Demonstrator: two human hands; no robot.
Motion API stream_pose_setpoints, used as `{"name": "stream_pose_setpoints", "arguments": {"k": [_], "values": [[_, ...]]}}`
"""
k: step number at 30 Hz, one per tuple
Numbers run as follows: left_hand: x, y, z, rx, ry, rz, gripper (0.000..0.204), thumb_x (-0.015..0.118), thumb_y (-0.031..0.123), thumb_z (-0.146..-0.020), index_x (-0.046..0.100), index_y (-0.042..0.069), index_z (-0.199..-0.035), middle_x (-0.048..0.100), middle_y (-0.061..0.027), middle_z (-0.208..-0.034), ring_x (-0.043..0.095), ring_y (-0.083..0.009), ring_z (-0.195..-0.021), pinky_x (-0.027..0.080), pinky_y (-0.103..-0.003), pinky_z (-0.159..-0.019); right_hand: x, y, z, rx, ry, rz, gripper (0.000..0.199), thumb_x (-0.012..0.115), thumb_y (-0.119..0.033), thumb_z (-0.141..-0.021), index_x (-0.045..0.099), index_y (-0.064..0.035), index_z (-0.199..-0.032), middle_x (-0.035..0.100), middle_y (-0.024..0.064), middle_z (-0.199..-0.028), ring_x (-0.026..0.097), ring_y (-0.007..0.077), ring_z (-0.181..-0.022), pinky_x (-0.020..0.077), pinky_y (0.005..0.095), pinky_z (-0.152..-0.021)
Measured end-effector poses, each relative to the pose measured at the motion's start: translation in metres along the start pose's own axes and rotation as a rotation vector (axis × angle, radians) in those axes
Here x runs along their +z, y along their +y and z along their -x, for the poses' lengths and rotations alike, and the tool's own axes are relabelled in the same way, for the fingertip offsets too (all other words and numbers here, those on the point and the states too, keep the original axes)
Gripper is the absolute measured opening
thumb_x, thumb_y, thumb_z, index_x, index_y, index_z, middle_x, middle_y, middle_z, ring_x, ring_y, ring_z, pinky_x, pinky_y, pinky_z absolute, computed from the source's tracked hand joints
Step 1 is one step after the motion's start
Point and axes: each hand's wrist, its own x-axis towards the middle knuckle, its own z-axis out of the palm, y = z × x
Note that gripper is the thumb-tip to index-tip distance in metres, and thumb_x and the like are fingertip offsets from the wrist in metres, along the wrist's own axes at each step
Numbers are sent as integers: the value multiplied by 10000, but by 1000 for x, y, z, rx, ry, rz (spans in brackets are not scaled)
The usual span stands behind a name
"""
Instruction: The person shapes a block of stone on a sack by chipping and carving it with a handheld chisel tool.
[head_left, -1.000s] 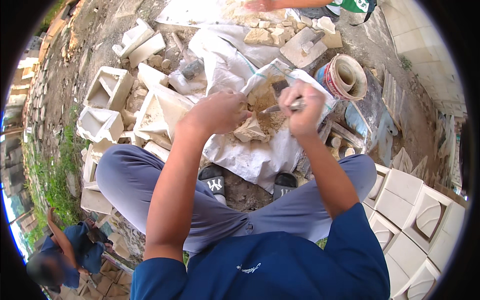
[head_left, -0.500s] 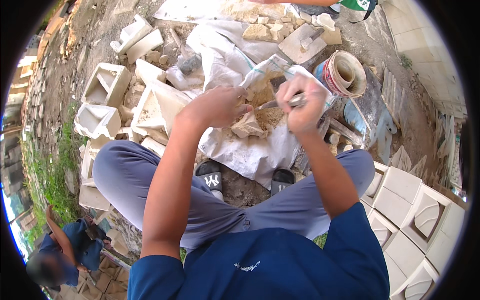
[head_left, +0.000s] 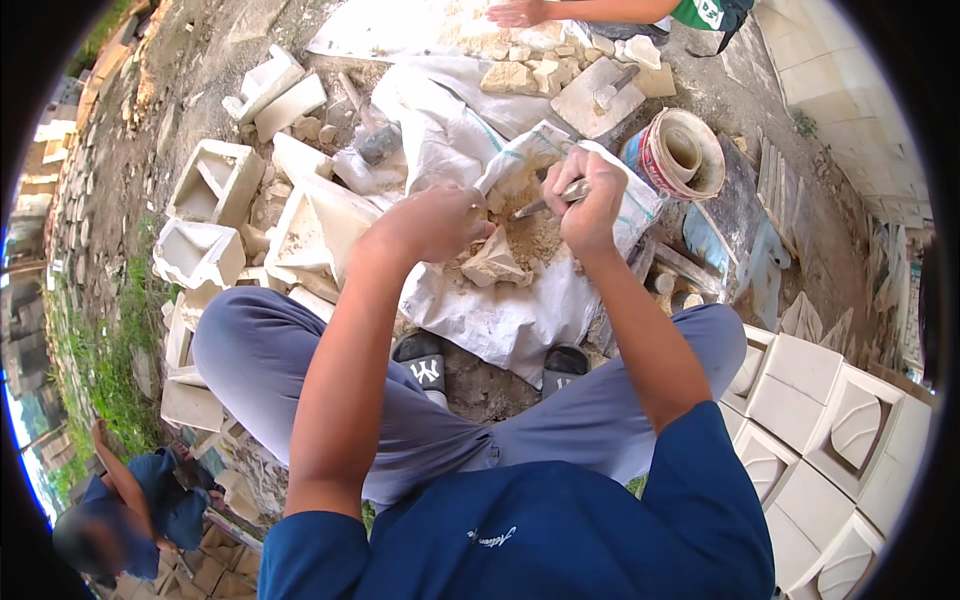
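My right hand (head_left: 592,198) is closed around a narrow metal tool (head_left: 540,206). Its pointed end slants down to the left over sandy yellow rubble (head_left: 545,238). Opposite it, my left hand (head_left: 437,222) hangs with curled fingers; the back of the hand hides what they hold, if anything. Just below its thumb a jagged pale stone piece (head_left: 497,262) sits on a white woven sack (head_left: 500,322). The sack lies spread between my feet, chips and dust on it.
Carved pale blocks (head_left: 215,180) crowd the left side. A hammer (head_left: 378,145) lies beyond my left hand. At the right stand a bucket (head_left: 680,155) and patterned tiles (head_left: 795,400). A co-worker's hand (head_left: 518,12) shows at the top; another person (head_left: 140,500) is at lower left.
My right hand has shifted slightly up and left, and the tool in it shows more clearly. My left hand stays near the stone piece. The co-worker's hand at the top has come further into view.
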Motion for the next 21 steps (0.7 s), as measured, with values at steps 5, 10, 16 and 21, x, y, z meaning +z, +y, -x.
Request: {"name": "stream_pose_setpoints", "arguments": {"k": [5,10,16,21], "values": [[-3,6,6,85,28,43,479,594,410,-978,580,55,-1300,610,-198,-1287,557,-364,-1217,434,-415,-1035,1,-34,-12,7,59,-254,417,354,-237,-1004,403,-31,-645,433,63,-542,405,131,-413,290,276,-401],[-1,2,3,56,61,20,484,594,417,-978,579,58,-1301,614,-193,-1278,561,-358,-1213,435,-422,-1035,6,2,-1,-3,-7,-11,396,355,-209,-987,390,-33,-634,428,63,-536,402,139,-414,296,286,-406],[-3,7,8,63,35,74,488,599,418,-974,574,62,-1306,614,-185,-1282,557,-356,-1218,439,-420,-1028,12,-38,-14,72,98,-174,434,377,-277,-991,388,-48,-622,381,37,-523,403,126,-420,277,280,-398],[-4,-2,6,23,62,34,480,596,415,-977,571,69,-1308,612,-181,-1286,545,-357,-1232,436,-416,-1033,15,-10,-6,40,-50,-39,426,386,-260,-1000,405,-44,-633,435,55,-552,423,126,-445,271,275,-389]]}}
